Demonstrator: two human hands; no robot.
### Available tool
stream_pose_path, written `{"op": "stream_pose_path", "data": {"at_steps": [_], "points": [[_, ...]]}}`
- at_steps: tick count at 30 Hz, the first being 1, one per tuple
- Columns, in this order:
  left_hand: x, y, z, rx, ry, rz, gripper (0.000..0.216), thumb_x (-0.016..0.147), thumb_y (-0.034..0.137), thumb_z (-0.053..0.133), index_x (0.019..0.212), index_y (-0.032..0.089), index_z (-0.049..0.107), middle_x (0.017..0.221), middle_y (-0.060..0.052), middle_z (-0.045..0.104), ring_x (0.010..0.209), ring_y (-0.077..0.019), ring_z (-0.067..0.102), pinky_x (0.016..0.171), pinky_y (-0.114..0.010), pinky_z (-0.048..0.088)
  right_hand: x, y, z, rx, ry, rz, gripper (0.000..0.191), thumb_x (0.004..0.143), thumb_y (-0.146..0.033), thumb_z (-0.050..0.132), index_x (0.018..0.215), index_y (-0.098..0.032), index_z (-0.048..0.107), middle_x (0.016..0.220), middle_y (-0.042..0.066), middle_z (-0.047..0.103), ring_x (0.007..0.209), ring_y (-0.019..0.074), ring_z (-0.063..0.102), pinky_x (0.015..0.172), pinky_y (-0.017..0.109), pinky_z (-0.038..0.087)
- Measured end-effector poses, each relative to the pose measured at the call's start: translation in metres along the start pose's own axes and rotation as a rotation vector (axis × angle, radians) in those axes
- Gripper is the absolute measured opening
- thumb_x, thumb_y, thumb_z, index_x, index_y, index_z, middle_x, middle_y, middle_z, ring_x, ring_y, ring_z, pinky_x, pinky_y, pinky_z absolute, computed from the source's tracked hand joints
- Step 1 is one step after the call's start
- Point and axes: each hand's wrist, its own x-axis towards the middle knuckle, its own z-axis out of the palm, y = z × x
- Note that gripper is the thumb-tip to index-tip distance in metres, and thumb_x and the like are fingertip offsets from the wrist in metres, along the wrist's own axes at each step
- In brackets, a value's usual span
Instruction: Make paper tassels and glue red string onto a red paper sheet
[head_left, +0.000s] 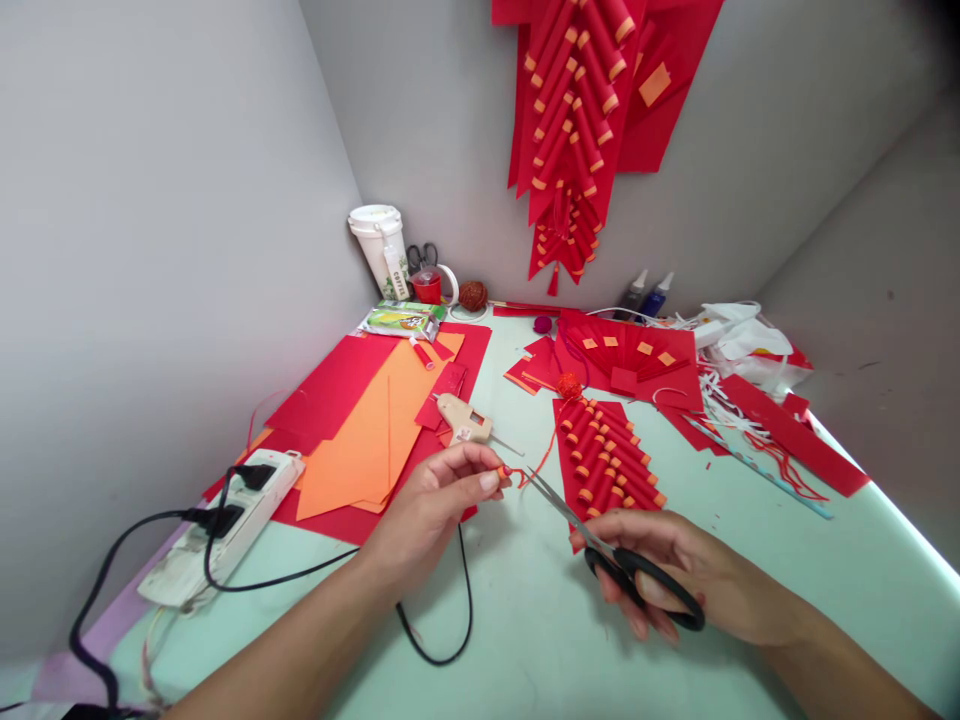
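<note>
My left hand (442, 495) pinches a small orange-tipped red paper roll (503, 473) with a thin red thread trailing from it. My right hand (675, 575) grips black-handled scissors (600, 545), their blades partly apart and pointing up-left at the thread by the roll. Just beyond the blades lies a red paper sheet (607, 455) covered with several rows of red rolls with orange ends, topped by a red woven ball (568, 385).
A glue gun (463, 420) rests on orange and red paper sheets (367, 430); its black cord loops to a white power strip (225, 525) at the left. Red fan-shaped paper (637, 360), white scraps, glue bottles (645, 295), a white cup (381, 250) and a wall decoration (577, 130) lie behind.
</note>
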Motion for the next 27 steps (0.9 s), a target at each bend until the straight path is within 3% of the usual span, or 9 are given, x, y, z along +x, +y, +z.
{"op": "stream_pose_path", "data": {"at_steps": [4, 14, 20, 27], "points": [[0.0, 0.0, 0.0, -0.007, -0.016, -0.007, 0.013, 0.074, 0.024, 0.078, 0.082, 0.019, 0.069, 0.078, 0.0, 0.066, 0.076, -0.0136, 0.058, 0.074, -0.025, 0.041, 0.0, 0.0, 0.002, 0.016, -0.004, -0.005, 0.036, 0.079, -0.021, 0.068, 0.114, -0.023, 0.065, 0.086, 0.003, 0.067, 0.062, 0.0105, 0.065, 0.047, 0.016, 0.044], [0.0, 0.0, 0.002, 0.0, 0.0, -0.017, 0.017, 0.07, 0.026, 0.081, 0.08, 0.019, 0.069, 0.078, -0.001, 0.067, 0.076, -0.0142, 0.058, 0.073, -0.025, 0.04, 0.001, 0.001, 0.003, 0.0, -0.021, -0.012, 0.038, 0.081, -0.036, 0.071, 0.115, -0.022, 0.064, 0.086, 0.004, 0.066, 0.062, 0.012, 0.065, 0.046, 0.018, 0.044], [0.002, -0.001, -0.001, -0.023, -0.01, -0.018, 0.013, 0.074, 0.025, 0.078, 0.081, 0.019, 0.069, 0.077, 0.001, 0.066, 0.076, -0.0126, 0.057, 0.072, -0.024, 0.041, -0.003, -0.001, 0.001, -0.018, 0.016, -0.018, 0.041, 0.079, -0.035, 0.072, 0.116, -0.022, 0.064, 0.087, 0.004, 0.066, 0.06, 0.0118, 0.063, 0.047, 0.019, 0.043], [0.003, 0.0, -0.001, -0.082, 0.04, 0.012, 0.012, 0.076, 0.025, 0.077, 0.083, 0.018, 0.069, 0.079, -0.001, 0.069, 0.075, -0.0124, 0.059, 0.072, -0.024, 0.042, -0.013, -0.01, -0.001, -0.488, 0.172, -0.022, 0.036, 0.086, -0.023, 0.063, 0.122, -0.027, 0.063, 0.094, 0.004, 0.063, 0.082, 0.016, 0.059, 0.073, 0.029, 0.05]]}}
